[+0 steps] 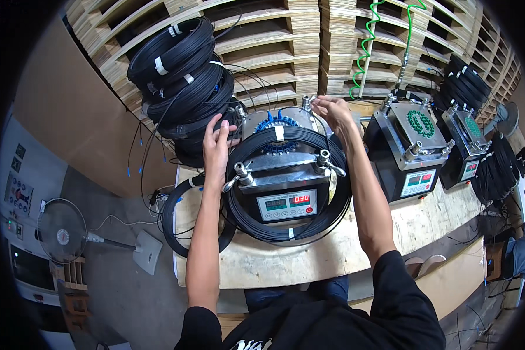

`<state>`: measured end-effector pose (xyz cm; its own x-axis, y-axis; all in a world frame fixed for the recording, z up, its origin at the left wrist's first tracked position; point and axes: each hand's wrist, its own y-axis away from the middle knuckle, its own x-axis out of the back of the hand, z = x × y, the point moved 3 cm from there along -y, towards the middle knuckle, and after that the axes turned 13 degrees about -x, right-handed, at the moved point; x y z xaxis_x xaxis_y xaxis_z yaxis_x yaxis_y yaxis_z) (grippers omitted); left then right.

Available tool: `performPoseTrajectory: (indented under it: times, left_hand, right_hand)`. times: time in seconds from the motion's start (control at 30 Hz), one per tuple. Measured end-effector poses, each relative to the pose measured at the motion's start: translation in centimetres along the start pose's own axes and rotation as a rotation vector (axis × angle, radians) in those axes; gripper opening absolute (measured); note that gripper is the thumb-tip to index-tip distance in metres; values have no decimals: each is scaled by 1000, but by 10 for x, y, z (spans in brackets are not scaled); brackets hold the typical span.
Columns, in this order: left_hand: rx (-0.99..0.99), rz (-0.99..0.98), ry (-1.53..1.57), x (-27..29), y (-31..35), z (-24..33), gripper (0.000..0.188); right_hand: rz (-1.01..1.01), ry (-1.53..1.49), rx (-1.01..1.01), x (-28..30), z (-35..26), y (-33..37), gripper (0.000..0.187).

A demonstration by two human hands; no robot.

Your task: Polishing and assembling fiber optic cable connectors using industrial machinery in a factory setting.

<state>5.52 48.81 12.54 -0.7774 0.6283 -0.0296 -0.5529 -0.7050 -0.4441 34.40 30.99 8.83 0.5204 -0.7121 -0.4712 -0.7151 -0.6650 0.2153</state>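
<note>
Bright centre, bent edges — black corners

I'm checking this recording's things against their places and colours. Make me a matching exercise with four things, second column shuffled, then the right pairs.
Column one
1. Right hand
2. Large black cable ring
3. Spiral hose
4. Round button on the nearest machine

Column two
A. Bright green, in front of the pallets
B. Red
C. By the rear right knob
D. Encircling the control panel in this view

Pairs: 1-C; 2-D; 3-A; 4-B
</note>
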Motion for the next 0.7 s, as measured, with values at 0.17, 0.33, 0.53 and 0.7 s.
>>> performPoseTrajectory:
  times: [0.17,0.33,0.53,0.7]
  left_hand:
    - [-26,-6,22,-1,0,0,55]
    - [42,-2,51,-4,4,0,54]
    - [18,-19,44,-3,4,4,55]
    - [-17,10,45,5,4,5,57]
  right_hand:
    - [77,80,71,-5,-2,-4,23]
    - [80,193,6,9,-4,-20,21]
    - [-38,235,71,9,8,-16,23]
    - [113,197,79,-8,9,-9,30]
